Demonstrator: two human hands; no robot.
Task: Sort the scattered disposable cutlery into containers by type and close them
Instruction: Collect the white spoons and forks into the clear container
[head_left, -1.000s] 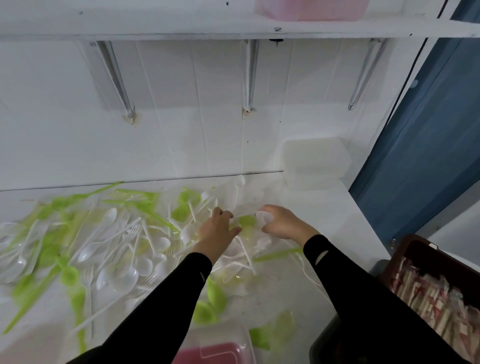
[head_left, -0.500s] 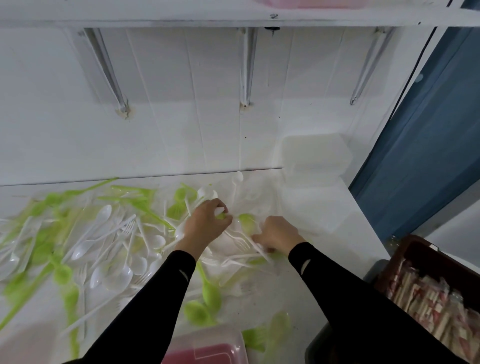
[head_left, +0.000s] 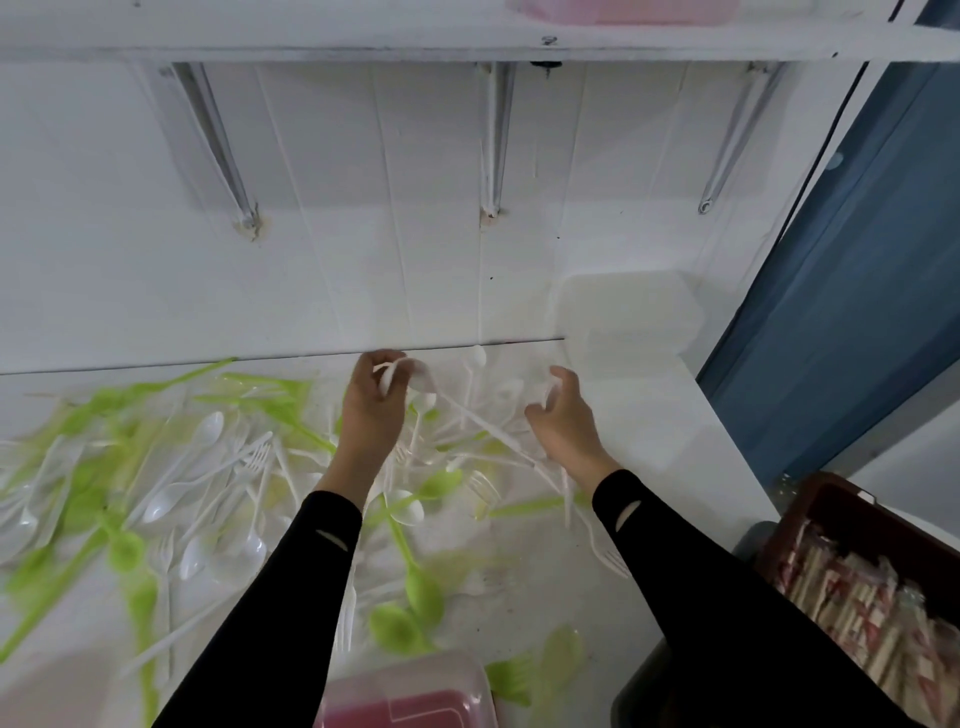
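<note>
- Counter (head_left: 649, 467): white surface set against a white panelled wall
- Scattered cutlery (head_left: 208, 467): white and green spoons and forks cover the left and centre of the counter, lying crossed over one another; none of it is seen inside a container
- Clear container (head_left: 623, 322): translucent box at the back right corner of the counter, against the wall and just beyond the right hand; its contents cannot be made out
- Pink-lidded container (head_left: 405, 696): at the near edge of the counter between the two forearms, cut off by the bottom of the frame
- Brown crate (head_left: 841, 501): right of the counter, filled with paper-wrapped sticks, partly out of frame
- Blue panel (head_left: 857, 260): closes off the right side behind the counter
- Shelf (head_left: 311, 47): runs overhead on three metal brackets; a pink object on it is cut by the top edge
- Left hand (head_left: 371, 410): raised over the back of the pile, fingers curled round a white utensil (head_left: 418, 378); whether it holds more than one piece cannot be told
- Right hand (head_left: 563, 421): above the right end of the pile, fingers bent inward; whether a white piece sits between them cannot be told
- Black sleeves (head_left: 291, 597): both forearms cross the pile and hide the cutlery beneath them
- Left portion of the pile: blurred, so forks and spoons cannot be separated there
</note>
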